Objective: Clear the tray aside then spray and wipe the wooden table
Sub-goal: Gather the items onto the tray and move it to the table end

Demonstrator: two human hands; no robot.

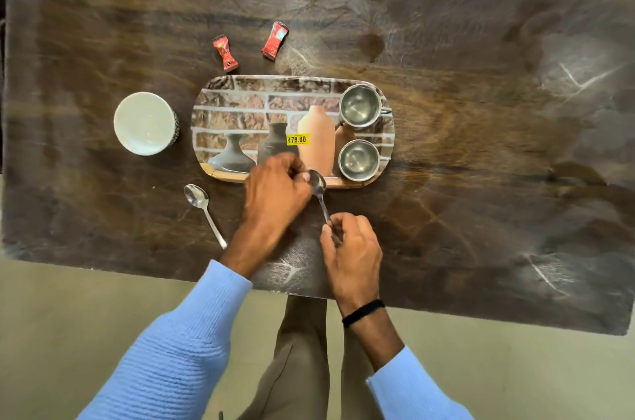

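A printed oval tray [240, 103] with a brick-and-vases picture lies in the middle of the dark wooden table [446, 144]. Two steel cups [359, 106] [358, 159] stand on its right end. My right hand [350, 251] grips the handle of a steel spoon [318, 184], whose bowl reaches the tray's near edge. My left hand [275, 194] is curled over that near edge, its fingertips at the spoon's bowl. A second spoon [202, 206] lies on the table left of my left arm.
A white bowl [144, 122] stands left of the tray. Two red sachets [225, 52] [275, 40] lie on the table just behind the tray. The table's near edge runs under my forearms, with tiled floor below.
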